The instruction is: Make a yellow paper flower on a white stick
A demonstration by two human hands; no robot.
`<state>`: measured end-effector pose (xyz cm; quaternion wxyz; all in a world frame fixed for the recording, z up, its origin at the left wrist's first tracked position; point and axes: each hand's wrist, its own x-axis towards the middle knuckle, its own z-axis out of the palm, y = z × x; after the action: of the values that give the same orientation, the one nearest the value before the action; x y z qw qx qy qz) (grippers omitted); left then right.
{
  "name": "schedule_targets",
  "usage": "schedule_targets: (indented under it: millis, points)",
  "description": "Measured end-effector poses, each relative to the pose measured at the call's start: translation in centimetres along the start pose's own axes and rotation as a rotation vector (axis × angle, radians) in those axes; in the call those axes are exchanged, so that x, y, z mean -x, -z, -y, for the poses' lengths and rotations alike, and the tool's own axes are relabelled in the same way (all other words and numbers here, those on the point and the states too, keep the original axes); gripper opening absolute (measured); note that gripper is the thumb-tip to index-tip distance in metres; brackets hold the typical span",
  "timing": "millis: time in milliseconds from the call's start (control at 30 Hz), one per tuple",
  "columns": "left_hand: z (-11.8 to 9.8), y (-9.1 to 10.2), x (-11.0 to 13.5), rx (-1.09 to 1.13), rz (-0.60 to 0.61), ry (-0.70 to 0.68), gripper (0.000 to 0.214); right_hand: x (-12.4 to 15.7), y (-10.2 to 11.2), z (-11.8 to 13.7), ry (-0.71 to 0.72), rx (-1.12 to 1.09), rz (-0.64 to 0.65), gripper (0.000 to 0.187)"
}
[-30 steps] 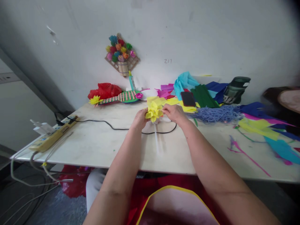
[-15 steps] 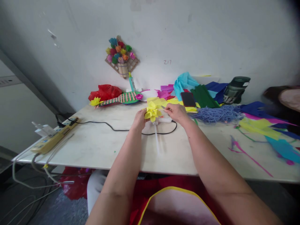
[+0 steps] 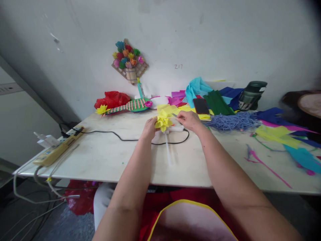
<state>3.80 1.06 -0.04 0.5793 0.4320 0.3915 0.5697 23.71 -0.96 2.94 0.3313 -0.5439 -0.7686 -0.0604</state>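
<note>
A yellow paper flower (image 3: 163,121) on a pale straw stem (image 3: 168,150) is held up over the white table (image 3: 105,157). My left hand (image 3: 148,129) is closed around the base of the flower. My right hand (image 3: 189,120) is pinched on a small metal tool, perhaps scissors (image 3: 174,115), whose tip touches the flower's right side. A white glue gun (image 3: 177,128) lies on the table just behind the flower, with its black cord (image 3: 120,136) running left.
A power strip (image 3: 56,149) sits at the table's left edge. Coloured crepe paper (image 3: 281,135), a pile of blue string (image 3: 230,121), a phone (image 3: 201,106), a dark bottle (image 3: 250,96) and a red bag (image 3: 111,98) crowd the back and right. A paper bouquet (image 3: 129,62) hangs on the wall.
My right hand has drawn slightly back from the flower and now shows a thin metal tool at the petals. The flower has shifted a little up and left.
</note>
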Motion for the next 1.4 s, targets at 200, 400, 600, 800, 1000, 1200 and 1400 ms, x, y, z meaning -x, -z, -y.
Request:
schedule_targets:
  millis: [200, 400, 600, 800, 1000, 1200, 1400]
  points:
    - [0.1, 0.0, 0.1, -0.030, 0.018, 0.013, 0.019, 0.0, -0.1, 0.2, 0.009, 0.006, 0.067, 0.023]
    - [0.0, -0.3, 0.3, -0.055, 0.034, 0.042, 0.019, 0.0, 0.1, 0.6, 0.043, -0.001, 0.148, 0.041]
    - [-0.2, -0.4, 0.4, -0.087, 0.011, 0.079, 0.017, 0.0, 0.5, 1.2, 0.082, -0.006, 0.231, 0.039]
    - [-0.3, -0.5, 0.5, -0.082, 0.059, 0.076, 0.019, 0.0, 0.7, 1.5, 0.108, 0.038, 0.279, 0.042]
    - [-0.3, -0.5, 0.3, -0.107, 0.060, 0.095, 0.017, 0.1, 0.7, 1.5, 0.134, 0.121, 0.283, 0.045]
    - [0.0, -0.2, 0.0, -0.093, 0.040, 0.108, 0.015, 0.1, 0.8, 1.6, 0.175, 0.203, 0.283, 0.045]
    - [0.1, -0.1, 0.0, -0.099, 0.020, 0.130, 0.014, 0.0, 0.5, 1.3, 0.233, 0.317, 0.273, 0.053]
